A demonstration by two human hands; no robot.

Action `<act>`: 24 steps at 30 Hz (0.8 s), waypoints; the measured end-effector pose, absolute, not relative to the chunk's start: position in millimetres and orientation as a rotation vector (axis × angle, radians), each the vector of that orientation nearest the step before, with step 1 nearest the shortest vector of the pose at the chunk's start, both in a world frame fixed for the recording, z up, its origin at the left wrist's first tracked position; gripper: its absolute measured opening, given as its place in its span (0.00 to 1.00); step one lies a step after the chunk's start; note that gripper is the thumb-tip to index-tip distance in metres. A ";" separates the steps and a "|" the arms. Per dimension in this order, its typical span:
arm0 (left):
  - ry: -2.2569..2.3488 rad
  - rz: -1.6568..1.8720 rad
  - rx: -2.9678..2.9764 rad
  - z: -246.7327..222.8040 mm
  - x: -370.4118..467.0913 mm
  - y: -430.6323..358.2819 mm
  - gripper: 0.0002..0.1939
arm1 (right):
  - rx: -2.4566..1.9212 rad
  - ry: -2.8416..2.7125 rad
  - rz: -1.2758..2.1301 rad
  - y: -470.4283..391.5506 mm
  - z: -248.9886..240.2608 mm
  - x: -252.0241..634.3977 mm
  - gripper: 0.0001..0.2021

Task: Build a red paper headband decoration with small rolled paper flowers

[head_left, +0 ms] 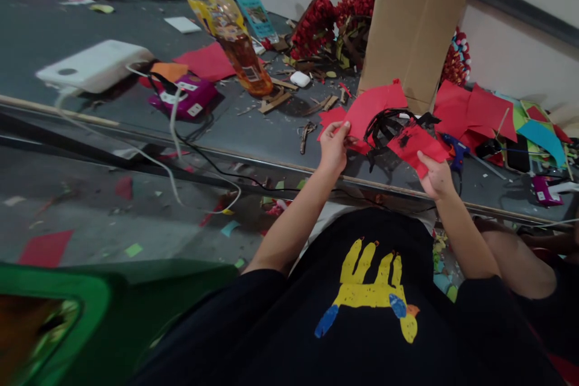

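My right hand [436,177] pinches a small piece of red paper [414,148] with dark smudges on its upper left part. Beside that paper, on the table, is a loose black ring-shaped bundle [384,125] that looks like wire or thin twigs. My left hand [335,148] has its thumb and fingers closed in a pinch at the edge of a larger red paper sheet [377,102]. Whether it grips that sheet or something small is hidden. Just right of my right hand lies a blue glue gun [456,151].
A tall cardboard piece [414,18] stands behind my hands. Left are an amber drink bottle [235,42], a blue-capped bottle [253,6], a purple power strip [190,96] and a white box [94,65] with cables. Paper scraps [543,132] lie right, near another person's leg [520,253].
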State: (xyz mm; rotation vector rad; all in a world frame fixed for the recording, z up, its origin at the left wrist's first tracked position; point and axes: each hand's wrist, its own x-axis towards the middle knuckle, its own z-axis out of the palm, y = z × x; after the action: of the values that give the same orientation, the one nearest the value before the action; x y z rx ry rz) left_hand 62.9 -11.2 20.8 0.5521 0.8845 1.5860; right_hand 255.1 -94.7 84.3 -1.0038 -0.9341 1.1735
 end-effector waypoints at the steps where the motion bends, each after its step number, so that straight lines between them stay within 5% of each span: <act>1: 0.880 1.587 0.546 21.0 62.8 -11.4 0.19 | -1.000 -0.927 1.183 -94.8 84.1 255.9 0.17; 24: 0.827 1.579 0.520 23.9 62.5 -14.9 0.19 | -0.984 -0.860 1.250 -91.4 76.2 261.9 0.14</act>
State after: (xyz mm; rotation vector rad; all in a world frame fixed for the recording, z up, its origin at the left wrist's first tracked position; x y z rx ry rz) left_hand 62.5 -14.9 23.9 0.5199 0.8274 1.5788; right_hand 261.9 -91.4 76.2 -0.9835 -0.8600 1.2502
